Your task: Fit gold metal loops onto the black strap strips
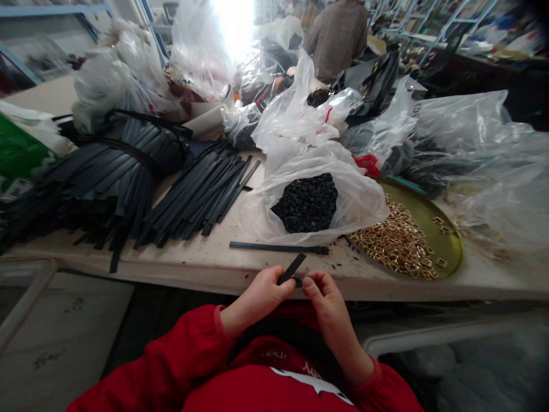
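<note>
My left hand point(268, 289) is closed on a flat black strap point(294, 266), whose free end sticks up past the table's front edge. Close beside it, my right hand point(322, 289) pinches with thumb and fingertips at a small dark curved piece by the strap; whether that is a loop or the strap's bent end I cannot tell. Just beyond both hands lies a finished-looking black strap point(274, 247) with a small gold buckle at its right end. Behind it an open plastic bag point(355, 200) holds many small black loops point(306, 203).
Gold buckles point(397, 243) are heaped in a round yellowish tray point(452, 243) at right. Loose black straps point(197, 194) and a tied bundle point(111, 166) lie at left. Plastic bags point(463, 120) crowd the back. A person point(338, 37) sits beyond the table point(171, 266).
</note>
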{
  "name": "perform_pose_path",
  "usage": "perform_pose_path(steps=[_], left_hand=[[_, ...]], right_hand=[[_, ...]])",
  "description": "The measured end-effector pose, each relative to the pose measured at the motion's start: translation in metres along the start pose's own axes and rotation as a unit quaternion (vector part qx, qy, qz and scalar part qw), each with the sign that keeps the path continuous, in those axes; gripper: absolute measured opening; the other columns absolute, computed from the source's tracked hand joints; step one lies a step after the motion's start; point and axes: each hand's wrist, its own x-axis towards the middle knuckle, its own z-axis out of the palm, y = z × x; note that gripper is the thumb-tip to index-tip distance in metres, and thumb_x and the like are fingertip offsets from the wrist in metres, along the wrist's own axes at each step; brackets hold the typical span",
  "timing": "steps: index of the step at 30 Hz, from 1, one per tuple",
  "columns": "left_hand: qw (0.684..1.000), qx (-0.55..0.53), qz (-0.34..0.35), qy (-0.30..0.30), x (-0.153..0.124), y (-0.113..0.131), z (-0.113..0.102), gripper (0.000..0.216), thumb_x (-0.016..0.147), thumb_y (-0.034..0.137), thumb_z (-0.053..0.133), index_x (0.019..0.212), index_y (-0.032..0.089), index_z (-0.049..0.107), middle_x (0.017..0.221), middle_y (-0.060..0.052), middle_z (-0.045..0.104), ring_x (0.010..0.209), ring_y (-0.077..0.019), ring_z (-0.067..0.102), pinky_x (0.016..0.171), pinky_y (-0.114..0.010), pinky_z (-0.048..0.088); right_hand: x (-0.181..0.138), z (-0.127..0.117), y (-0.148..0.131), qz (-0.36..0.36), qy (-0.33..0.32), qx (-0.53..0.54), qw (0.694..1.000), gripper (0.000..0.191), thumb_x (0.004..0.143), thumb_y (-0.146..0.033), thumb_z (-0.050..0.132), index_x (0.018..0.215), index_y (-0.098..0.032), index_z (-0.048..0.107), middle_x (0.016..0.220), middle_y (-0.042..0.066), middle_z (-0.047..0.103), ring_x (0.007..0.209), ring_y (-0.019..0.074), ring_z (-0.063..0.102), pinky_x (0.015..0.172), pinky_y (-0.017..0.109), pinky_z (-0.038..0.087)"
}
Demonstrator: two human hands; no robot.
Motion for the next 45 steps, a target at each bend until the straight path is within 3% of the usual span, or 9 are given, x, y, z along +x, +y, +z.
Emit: perform_pose_path(steps=[4,13,18,20,23,29,35,40,45], left_hand=[[0.996,0.08,0.027,0.028,-0.005,0.002,-0.001,0.018,0.077,0.029,0.048,0.074,0.013,0.057,0.067,-0.001,0.059,0.062,-0.0148,0.052,0.054,-0.023,0.037],[0.975,0.212,0.06,0.035,-0.013,-0.004,0.003,0.011,0.079,0.023,0.046,0.073,0.016,0.054,0.069,-0.004,0.062,0.061,-0.0162,0.055,0.052,-0.024,0.032],[0.965,0.251,0.064,0.037,-0.014,-0.001,0.003,0.012,0.08,0.023,0.045,0.074,0.017,0.054,0.068,-0.003,0.06,0.06,-0.0161,0.054,0.052,-0.024,0.03],[0.967,0.246,0.067,0.022,-0.014,0.001,0.002,0.013,0.081,0.025,0.044,0.075,0.017,0.054,0.068,-0.002,0.059,0.06,-0.0155,0.053,0.051,-0.024,0.03],[0.968,0.242,0.063,0.007,-0.013,0.003,0.002,0.015,0.082,0.026,0.044,0.076,0.017,0.054,0.067,-0.002,0.059,0.06,-0.0155,0.054,0.052,-0.024,0.031],[0.952,0.304,0.032,0.0,-0.012,-0.005,0.005,0.019,0.087,0.03,0.038,0.085,0.018,0.052,0.073,-0.005,0.063,0.067,-0.0193,0.059,0.054,-0.025,0.031],[0.941,0.333,0.056,0.003,-0.026,-0.004,-0.009,0.032,0.092,0.034,0.025,0.081,0.02,0.051,0.073,-0.003,0.063,0.067,-0.0178,0.059,0.056,-0.024,0.032],[0.921,0.384,0.058,0.002,-0.033,-0.003,-0.007,0.031,0.091,0.031,0.03,0.075,0.02,0.054,0.07,-0.003,0.063,0.064,-0.0168,0.058,0.054,-0.024,0.03],[0.926,0.37,0.072,-0.021,-0.029,-0.007,-0.002,0.03,0.09,0.029,0.032,0.076,0.019,0.056,0.07,-0.003,0.063,0.062,-0.0163,0.057,0.052,-0.025,0.029]], right_hand=[[-0.002,-0.009,-0.001,-0.034,-0.021,-0.101,0.994,0.014,0.068,-0.032,0.068,0.069,-0.02,0.06,0.065,-0.001,0.058,0.061,0.0142,0.05,0.057,0.025,0.038],[0.002,-0.013,-0.002,-0.098,-0.065,-0.202,0.972,0.003,0.072,-0.023,0.061,0.073,-0.021,0.064,0.071,0.001,0.062,0.065,0.016,0.051,0.062,0.027,0.038],[0.004,-0.019,0.005,0.063,-0.152,-0.013,0.986,0.012,0.071,-0.03,0.065,0.071,-0.019,0.059,0.067,-0.002,0.059,0.062,0.0123,0.05,0.061,0.024,0.039],[0.001,-0.021,0.007,0.144,-0.18,0.089,0.969,0.014,0.071,-0.031,0.065,0.075,-0.019,0.058,0.064,-0.004,0.057,0.056,0.0089,0.047,0.056,0.021,0.037],[-0.004,-0.02,0.009,0.197,-0.186,0.175,0.946,0.015,0.072,-0.03,0.067,0.077,-0.019,0.057,0.06,-0.005,0.054,0.053,0.0058,0.046,0.054,0.017,0.037],[-0.001,-0.015,0.018,0.247,-0.129,0.233,0.932,0.019,0.067,-0.029,0.071,0.076,-0.018,0.059,0.062,-0.005,0.057,0.051,0.0039,0.05,0.049,0.014,0.04],[0.006,-0.016,0.017,0.249,-0.048,0.295,0.921,0.018,0.065,-0.024,0.072,0.075,-0.018,0.059,0.066,-0.004,0.062,0.053,0.0049,0.054,0.053,0.016,0.048],[0.003,-0.013,0.015,0.222,-0.051,0.286,0.931,0.02,0.064,-0.025,0.074,0.076,-0.02,0.059,0.063,-0.006,0.06,0.054,0.005,0.054,0.055,0.016,0.048],[-0.004,-0.012,0.021,0.176,-0.08,0.184,0.964,0.021,0.065,-0.032,0.073,0.07,-0.018,0.057,0.065,-0.005,0.058,0.059,0.0062,0.053,0.057,0.017,0.043]])
